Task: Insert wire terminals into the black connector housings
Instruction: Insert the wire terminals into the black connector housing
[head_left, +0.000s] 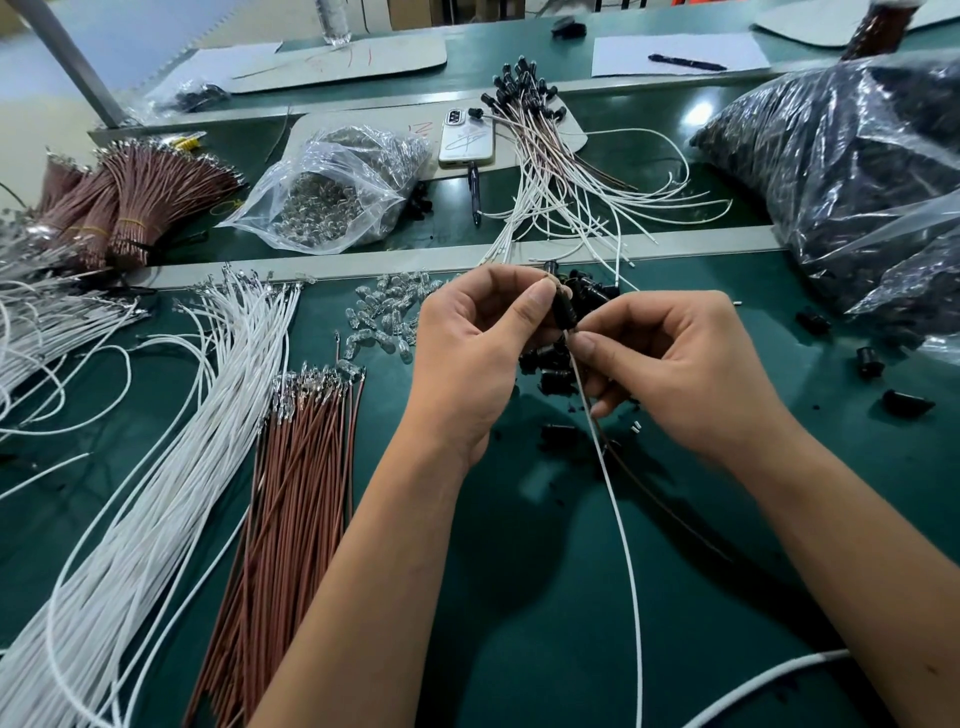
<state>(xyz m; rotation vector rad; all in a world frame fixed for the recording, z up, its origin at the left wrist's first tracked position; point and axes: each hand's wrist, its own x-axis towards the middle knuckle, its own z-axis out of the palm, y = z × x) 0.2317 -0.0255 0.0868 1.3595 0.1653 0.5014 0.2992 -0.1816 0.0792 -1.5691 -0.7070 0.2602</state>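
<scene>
My left hand (470, 353) pinches a small black connector housing (565, 312) between thumb and fingers, above the green mat. My right hand (680, 374) grips a white wire (621, 525) and a brown wire (670, 512) right below the housing; both wires trail down toward me. A pile of loose black housings (587, 296) lies just behind and under my hands. To the left lie a fan of white wires (171, 431) and a bundle of brown wires (296, 467), metal terminals at their far ends. The wire tips at the housing are hidden by my fingers.
Small clear bulbs (387, 317) are scattered left of my hands. Finished assemblies (540, 145) lie at the back beside a phone (466, 137). A clear bag of bulbs (337, 192) sits back left, a large bag of black parts (852, 182) at right. Stray housings (906, 401) dot the right mat.
</scene>
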